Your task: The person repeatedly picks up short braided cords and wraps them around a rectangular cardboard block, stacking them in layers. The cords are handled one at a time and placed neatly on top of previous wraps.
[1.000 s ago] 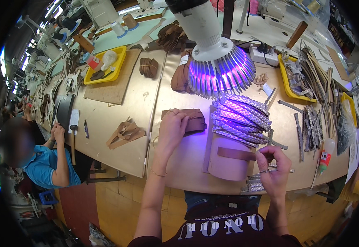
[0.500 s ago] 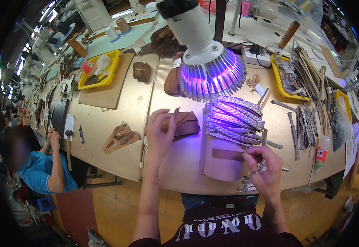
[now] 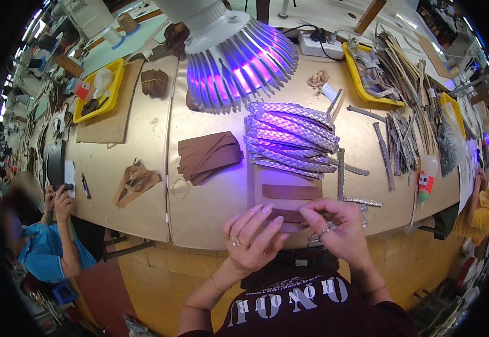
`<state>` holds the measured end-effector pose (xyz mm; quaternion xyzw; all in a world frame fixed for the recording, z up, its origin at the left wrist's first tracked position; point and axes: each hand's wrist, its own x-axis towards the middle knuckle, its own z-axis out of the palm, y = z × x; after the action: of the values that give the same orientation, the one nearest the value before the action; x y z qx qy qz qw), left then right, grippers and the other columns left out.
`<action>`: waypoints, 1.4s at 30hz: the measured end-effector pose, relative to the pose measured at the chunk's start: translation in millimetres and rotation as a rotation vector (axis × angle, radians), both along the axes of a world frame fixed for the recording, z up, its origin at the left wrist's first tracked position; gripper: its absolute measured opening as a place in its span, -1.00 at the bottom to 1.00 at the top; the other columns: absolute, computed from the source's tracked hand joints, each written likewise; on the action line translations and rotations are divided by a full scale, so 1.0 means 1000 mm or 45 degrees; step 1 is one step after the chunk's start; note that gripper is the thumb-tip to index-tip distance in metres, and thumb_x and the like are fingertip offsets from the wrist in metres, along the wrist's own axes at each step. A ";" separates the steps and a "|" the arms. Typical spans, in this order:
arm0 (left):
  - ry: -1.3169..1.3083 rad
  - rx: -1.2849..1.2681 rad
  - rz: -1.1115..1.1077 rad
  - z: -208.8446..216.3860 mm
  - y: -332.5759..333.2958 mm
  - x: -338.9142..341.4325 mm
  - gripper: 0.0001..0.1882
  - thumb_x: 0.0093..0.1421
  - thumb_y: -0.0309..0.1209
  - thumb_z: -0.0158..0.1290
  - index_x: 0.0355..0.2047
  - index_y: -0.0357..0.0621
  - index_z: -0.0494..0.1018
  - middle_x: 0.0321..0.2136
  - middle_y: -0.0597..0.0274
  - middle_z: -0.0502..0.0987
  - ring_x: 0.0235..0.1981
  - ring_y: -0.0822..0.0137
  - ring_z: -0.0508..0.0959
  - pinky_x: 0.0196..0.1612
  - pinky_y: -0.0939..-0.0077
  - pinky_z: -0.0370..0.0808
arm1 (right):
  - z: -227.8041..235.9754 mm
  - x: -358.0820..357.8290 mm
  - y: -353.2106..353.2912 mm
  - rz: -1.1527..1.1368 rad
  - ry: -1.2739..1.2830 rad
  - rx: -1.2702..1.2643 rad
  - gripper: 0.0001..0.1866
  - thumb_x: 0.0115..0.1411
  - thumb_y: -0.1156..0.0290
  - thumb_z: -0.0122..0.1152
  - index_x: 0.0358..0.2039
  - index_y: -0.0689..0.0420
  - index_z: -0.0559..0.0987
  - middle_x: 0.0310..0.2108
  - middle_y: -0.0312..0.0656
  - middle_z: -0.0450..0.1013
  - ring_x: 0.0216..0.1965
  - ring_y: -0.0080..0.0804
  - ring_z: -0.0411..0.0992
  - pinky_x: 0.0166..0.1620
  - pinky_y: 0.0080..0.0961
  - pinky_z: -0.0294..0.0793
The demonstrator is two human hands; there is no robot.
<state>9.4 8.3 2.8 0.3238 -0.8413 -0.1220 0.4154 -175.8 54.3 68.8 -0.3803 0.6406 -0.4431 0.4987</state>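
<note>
Bare worktop [image 3: 210, 210] lay open left of the hands, beside the brown strips [image 3: 208, 157]. Ahead, braided straps [image 3: 292, 140] and the low-hanging lamp [image 3: 236, 56] blocked the reach.

Left hand [image 3: 254, 238] and right hand [image 3: 337, 230] pinching brown leather strip [image 3: 285, 215], silver braided straps [image 3: 292, 140] beyond, purple-lit lamp [image 3: 239, 53] above

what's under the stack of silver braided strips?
The silver braided strips lie on a tan board that also carries a brown strip. How far the board runs beneath the stack is covered.
</note>
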 end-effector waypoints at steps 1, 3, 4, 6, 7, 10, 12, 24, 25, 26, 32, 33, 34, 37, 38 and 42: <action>-0.009 0.030 -0.015 -0.002 0.002 0.000 -0.67 0.16 -0.25 0.18 -0.08 -0.06 0.54 0.01 0.16 0.52 0.02 0.23 0.50 0.12 0.33 0.27 | -0.001 -0.003 0.002 -0.071 -0.030 0.049 -0.83 0.24 0.48 0.23 -0.22 0.34 0.58 -0.43 -0.20 0.55 -0.45 -0.61 0.48 -0.44 -0.69 0.46; -0.028 0.098 -0.035 -0.007 0.008 0.000 -0.62 0.20 -0.23 0.15 -0.02 -0.13 0.50 0.06 0.05 0.48 0.07 0.14 0.48 0.16 0.27 0.26 | -0.003 -0.011 0.008 -0.091 -0.028 0.060 -0.84 0.25 0.48 0.21 -0.24 0.33 0.58 -0.43 -0.19 0.55 -0.47 -0.63 0.47 -0.43 -0.70 0.44; -0.025 0.109 -0.041 -0.011 0.012 0.000 -0.59 0.21 -0.21 0.13 -0.01 -0.16 0.48 0.07 -0.01 0.46 0.10 0.09 0.46 0.18 0.23 0.24 | -0.005 -0.014 0.010 -0.126 -0.040 0.063 -0.84 0.26 0.48 0.21 -0.24 0.33 0.58 -0.43 -0.19 0.55 -0.47 -0.63 0.46 -0.43 -0.71 0.43; -0.027 0.146 -0.034 -0.018 0.022 0.000 -0.55 0.23 -0.18 0.11 0.03 -0.22 0.45 0.11 -0.13 0.42 0.15 -0.03 0.42 0.23 0.14 0.20 | -0.008 -0.020 0.016 -0.194 -0.075 0.064 -0.84 0.26 0.48 0.20 -0.24 0.33 0.58 -0.43 -0.20 0.54 -0.47 -0.63 0.46 -0.42 -0.71 0.43; -0.034 0.142 -0.029 -0.021 0.026 0.000 -0.52 0.24 -0.17 0.10 0.06 -0.24 0.42 0.12 -0.18 0.40 0.16 -0.07 0.39 0.25 0.10 0.17 | -0.009 -0.022 0.018 -0.226 -0.100 0.061 -0.84 0.27 0.48 0.19 -0.24 0.34 0.58 -0.44 -0.20 0.54 -0.48 -0.63 0.45 -0.42 -0.71 0.43; -0.075 0.146 -0.032 -0.029 0.037 0.003 -0.42 0.25 -0.14 0.06 0.13 -0.32 0.33 0.16 -0.34 0.30 0.21 -0.22 0.31 0.29 -0.05 0.08 | -0.015 -0.021 0.022 -0.307 -0.150 0.036 -0.84 0.27 0.48 0.18 -0.24 0.34 0.58 -0.45 -0.22 0.53 -0.50 -0.64 0.44 -0.42 -0.71 0.43; -0.131 0.148 -0.074 -0.032 0.041 0.005 -0.36 0.26 -0.14 0.03 0.17 -0.42 0.25 0.18 -0.49 0.22 0.24 -0.32 0.24 0.29 -0.20 0.02 | -0.018 -0.017 0.023 -0.339 -0.182 0.009 -0.84 0.27 0.48 0.17 -0.24 0.34 0.58 -0.46 -0.22 0.53 -0.50 -0.64 0.44 -0.42 -0.71 0.43; -0.159 0.294 -0.087 -0.031 0.039 -0.001 -0.30 0.29 -0.03 -0.02 0.22 -0.35 0.18 0.22 -0.38 0.21 0.25 -0.28 0.24 0.32 -0.13 -0.03 | -0.031 -0.012 0.022 -0.311 -0.201 0.001 -0.79 0.28 0.39 0.20 -0.20 0.29 0.60 -0.51 -0.32 0.50 -0.52 -0.69 0.40 -0.45 -0.71 0.39; -0.150 0.303 -0.089 -0.031 0.039 -0.001 -0.30 0.29 -0.03 -0.03 0.23 -0.35 0.17 0.22 -0.37 0.22 0.25 -0.28 0.24 0.31 -0.14 -0.03 | -0.031 -0.013 0.023 -0.296 -0.175 0.034 -0.77 0.28 0.37 0.20 -0.19 0.28 0.60 -0.54 -0.34 0.49 -0.54 -0.71 0.39 -0.46 -0.70 0.38; -0.154 0.299 -0.089 -0.031 0.038 -0.001 -0.32 0.30 -0.04 -0.04 0.22 -0.33 0.17 0.22 -0.37 0.22 0.25 -0.28 0.24 0.30 -0.16 -0.02 | -0.033 -0.012 0.022 -0.317 -0.181 0.031 -0.77 0.26 0.33 0.23 -0.22 0.26 0.60 -0.59 -0.35 0.47 -0.55 -0.72 0.38 -0.48 -0.70 0.38; -0.209 0.279 -0.074 -0.033 0.038 0.003 -0.34 0.30 -0.06 -0.05 0.22 -0.31 0.17 0.20 -0.39 0.21 0.25 -0.29 0.22 0.29 -0.24 -0.03 | -0.040 -0.051 0.037 -0.230 0.513 0.001 -0.73 0.16 0.35 0.33 -0.19 0.22 0.57 -0.37 -0.23 0.48 -0.35 -0.50 0.46 -0.28 -0.53 0.46; -0.212 0.252 -0.081 -0.033 0.038 0.004 -0.34 0.30 -0.05 -0.04 0.21 -0.32 0.16 0.20 -0.42 0.20 0.25 -0.31 0.21 0.29 -0.26 -0.04 | -0.041 -0.064 0.042 -0.196 0.731 0.055 -0.71 0.13 0.33 0.34 -0.19 0.20 0.56 -0.34 -0.20 0.46 -0.31 -0.41 0.45 -0.22 -0.48 0.45; -0.220 0.242 -0.081 -0.033 0.039 0.004 -0.33 0.30 -0.05 -0.04 0.21 -0.32 0.16 0.21 -0.44 0.18 0.25 -0.34 0.20 0.29 -0.28 -0.04 | -0.041 -0.079 0.049 -0.151 0.957 0.054 -0.69 0.11 0.31 0.36 -0.18 0.19 0.56 -0.30 -0.16 0.44 -0.26 -0.32 0.45 -0.17 -0.43 0.44; -0.210 0.156 -0.064 -0.033 0.043 0.005 -0.32 0.28 -0.04 -0.02 0.20 -0.28 0.11 0.22 -0.51 0.09 0.25 -0.44 0.14 0.27 -0.36 -0.07 | -0.048 -0.107 0.064 -0.044 1.163 0.147 -0.68 0.07 0.29 0.37 -0.20 0.15 0.57 -0.23 -0.08 0.40 -0.17 -0.11 0.41 -0.06 -0.30 0.40; -0.188 0.138 -0.062 -0.033 0.044 0.005 -0.32 0.28 -0.03 -0.02 0.20 -0.25 0.10 0.22 -0.54 0.05 0.25 -0.47 0.12 0.26 -0.39 -0.07 | -0.051 -0.112 0.066 -0.015 1.157 0.218 -0.69 0.07 0.28 0.36 -0.21 0.14 0.57 -0.21 -0.06 0.39 -0.14 -0.06 0.39 -0.03 -0.27 0.38; -0.188 0.077 -0.062 -0.030 0.046 0.004 -0.35 0.22 -0.07 0.05 0.18 -0.06 0.08 0.24 -0.53 -0.09 0.28 -0.50 -0.02 0.26 -0.43 -0.10 | -0.069 -0.118 0.064 -0.015 1.224 0.164 -0.78 0.11 0.35 0.31 -0.27 0.18 0.56 -0.31 -0.08 0.40 -0.17 -0.08 0.41 -0.09 -0.26 0.40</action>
<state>13.7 54.0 -27.6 0.3238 -0.8731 -0.1330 0.3393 -293.3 118.5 0.2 -0.5068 0.8266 -0.1796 0.1664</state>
